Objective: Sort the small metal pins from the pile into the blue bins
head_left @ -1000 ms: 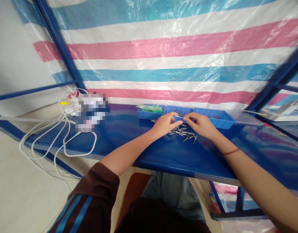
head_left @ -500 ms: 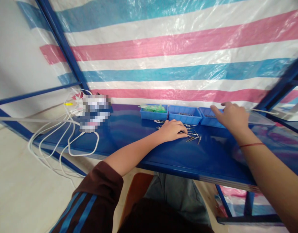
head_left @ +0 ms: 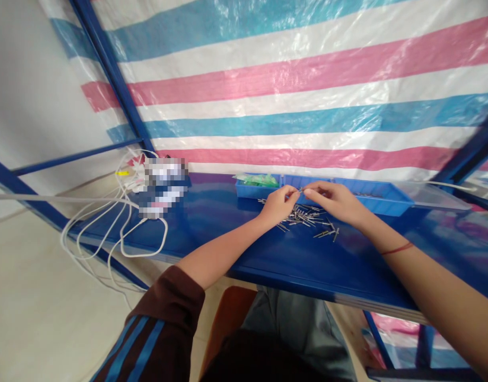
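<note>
far left, white cables (head_left: pixel 109 233) loop off the blue table (head_left: pixel 236 249) edge beside a blurred-out box, not in play. left hand (head_left: pixel 279 204) is curled over the near side of the pile of metal pins (head_left: pixel 307 218), thumb and forefinger pinched shut on what looks like one small pin at the tips. right hand (head_left: pixel 334 200) meets it fingertip to fingertip just above the pile, also pinched closed; i can't tell if it holds its own piece or the same one. i read this as the fitting or sorting step, two small parts brought together at the tips. the next move calls for a steady, fine pinch and keeping both wrists low over the pile so nothing drops.

behind the hands a row of blue trays (head_left: pixel 371 192) sits against the striped tarp (head_left: pixel 307 106), leftmost with green bits (head_left: pixel 255 180) in it.

hard to make out: the item between the fingertips is tiny and half covered by fingers. tray contents past the green one are hidden by the hands and rims. right forearm runs out of frame.
</note>
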Demonstrator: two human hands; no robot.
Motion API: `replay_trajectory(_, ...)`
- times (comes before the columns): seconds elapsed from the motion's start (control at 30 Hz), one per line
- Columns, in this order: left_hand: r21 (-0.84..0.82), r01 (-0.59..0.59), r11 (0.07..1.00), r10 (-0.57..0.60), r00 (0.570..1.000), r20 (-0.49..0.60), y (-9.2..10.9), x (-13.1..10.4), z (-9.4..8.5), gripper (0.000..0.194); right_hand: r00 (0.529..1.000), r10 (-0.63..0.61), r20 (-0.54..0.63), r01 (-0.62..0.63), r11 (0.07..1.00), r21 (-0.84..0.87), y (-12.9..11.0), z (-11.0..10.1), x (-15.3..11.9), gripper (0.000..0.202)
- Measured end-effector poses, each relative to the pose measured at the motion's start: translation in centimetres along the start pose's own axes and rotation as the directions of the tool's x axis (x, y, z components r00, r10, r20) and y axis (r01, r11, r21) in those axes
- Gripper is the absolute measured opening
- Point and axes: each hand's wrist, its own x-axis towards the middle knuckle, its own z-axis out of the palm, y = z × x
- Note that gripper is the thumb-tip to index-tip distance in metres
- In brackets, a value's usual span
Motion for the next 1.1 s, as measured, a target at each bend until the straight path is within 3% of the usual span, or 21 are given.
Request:
replay_trajectory(0.17, -0.079, 0.029, 0.996, -0.027, 0.999, 0.020, -0.2, 0.2, 0.1, 0.019, 0.994, 0.086, -0.067, -0.069, 0.972, 0.223, -0.5, 0.3, -0.3, 0.037)
replay_trajectory(0.27, -0.074, 0.032, 0.997, -0.030, 0.999, 0.040, 0.1, 0.1, 0.2, 0.023, 0.993, 0.081, -0.091, -0.054, 0.962, 0.267, -1.1, 0.2, -0.4, 0.037)
replay_trajectory(0.43, -0.113, 0.057, 0.992, -0.047, 0.995, 0.087, 0.3, -0.1, 0.2, 0.025, 0.992, 0.019, -0.127, -0.005, 0.994, 0.110, -1.2, 0.1, -0.6, 0.036)
replay_trajectory(0.6, -0.146, 0.008, 0.989, 0.004, 0.996, 0.088, 0.1, 0.0, 0.5, 0.021, 0.990, -0.056, -0.129, 0.048, 0.997, -0.060, -1.4, 0.1, -0.8, 0.029)
replay_trajectory(0.73, -0.168, -0.005, 0.986, 0.008, 1.000, 0.018, 0.2, 0.0, 0.5, 0.014, 0.985, -0.092, -0.149, 0.077, 0.991, -0.106, -1.9, 0.0, -1.0, 0.029)
replay_trajectory(0.83, -0.148, -0.016, 0.989, 0.007, 0.998, -0.062, 0.5, 0.0, 0.2, 0.011, 0.986, -0.083, -0.146, 0.059, 0.985, -0.164, -1.9, -0.2, -1.0, 0.029)
replay_trajectory(1.0, -0.090, 0.005, 0.996, -0.012, 0.997, -0.073, 0.6, -0.1, 0.0, 0.018, 0.997, -0.045, -0.056, 0.033, 0.979, -0.203, -0.6, -1.0, -0.4, 0.031)
replay_trajectory(1.1, 0.001, 0.034, 0.999, -0.034, 0.999, -0.040, 0.4, -0.2, 0.0, 0.028, 0.985, 0.040, -0.169, -0.086, 0.957, -0.276, 0.5, -2.6, 0.0, 0.032)
